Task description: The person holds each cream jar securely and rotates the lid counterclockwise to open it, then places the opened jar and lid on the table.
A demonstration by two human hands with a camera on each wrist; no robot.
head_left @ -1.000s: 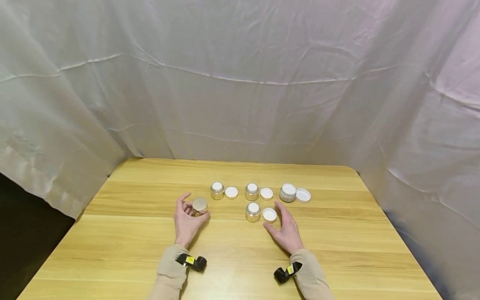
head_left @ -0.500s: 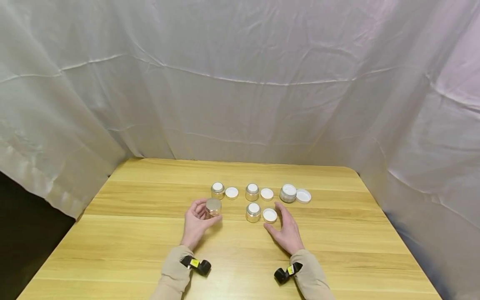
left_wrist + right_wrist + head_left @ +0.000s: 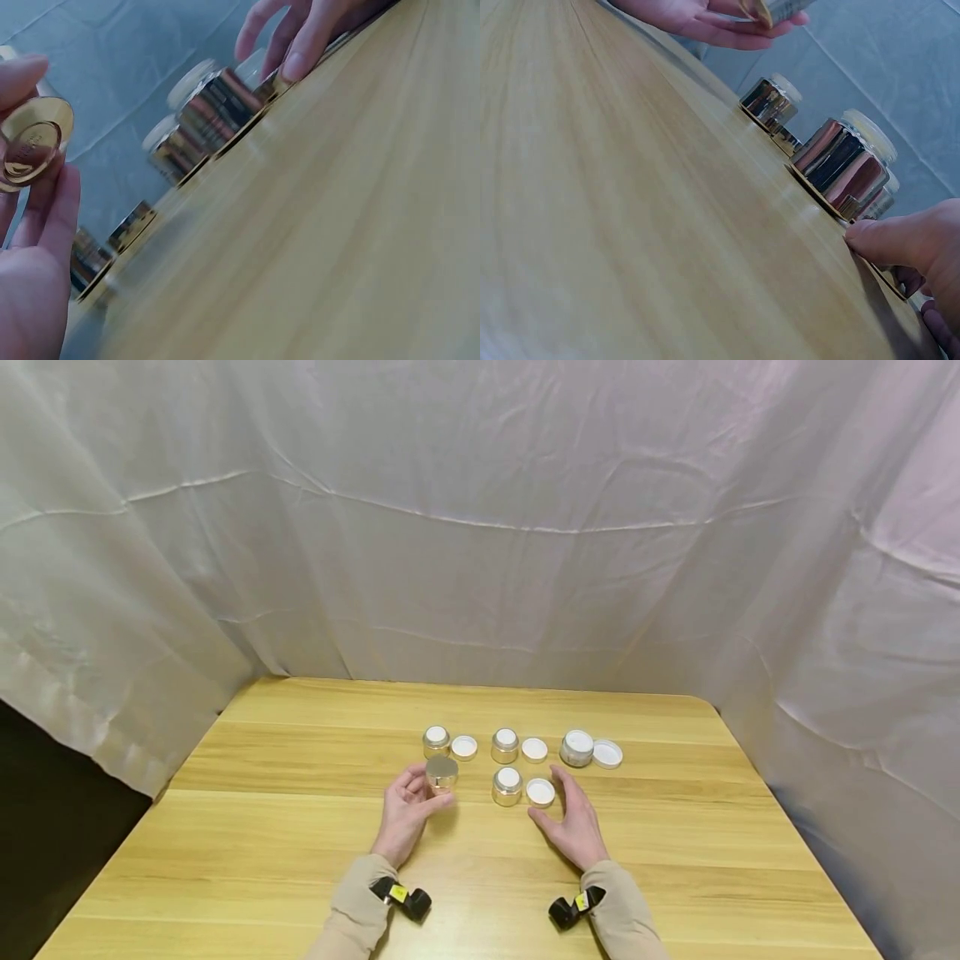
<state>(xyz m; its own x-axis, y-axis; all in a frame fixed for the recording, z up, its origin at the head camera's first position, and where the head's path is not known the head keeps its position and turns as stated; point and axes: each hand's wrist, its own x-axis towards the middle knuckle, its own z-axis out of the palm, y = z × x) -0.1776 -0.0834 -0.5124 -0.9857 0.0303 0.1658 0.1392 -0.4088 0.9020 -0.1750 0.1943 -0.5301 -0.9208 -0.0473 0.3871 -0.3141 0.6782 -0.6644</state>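
My left hand point(image 3: 405, 818) grips a lidded gold cosmetic jar point(image 3: 442, 772), thumb on the near side and fingers round the back. The jar's round embossed base point(image 3: 34, 146) shows in the left wrist view, raised off the tabletop. On the right, my right hand point(image 3: 573, 827) rests on the table with thumb and index finger spread loosely about an upturned lid point(image 3: 540, 792). Its thumb point(image 3: 885, 236) lies beside the lid's edge; whether it touches is hard to tell. Left of that lid stands an uncovered gold jar point(image 3: 507, 787) with a white top.
Behind stand two more uncovered gold jars point(image 3: 436, 742) point(image 3: 505, 746) and a wider silvery jar point(image 3: 577, 748). Upturned white-lined lids point(image 3: 464, 747) point(image 3: 534, 749) point(image 3: 607, 753) lie at their right sides. A grey curtain point(image 3: 480, 568) hangs beyond the wooden table point(image 3: 300, 827).
My left hand has carried the lidded jar to the right, close to the uncovered front jar. My right hand and the other jars and lids have stayed put.
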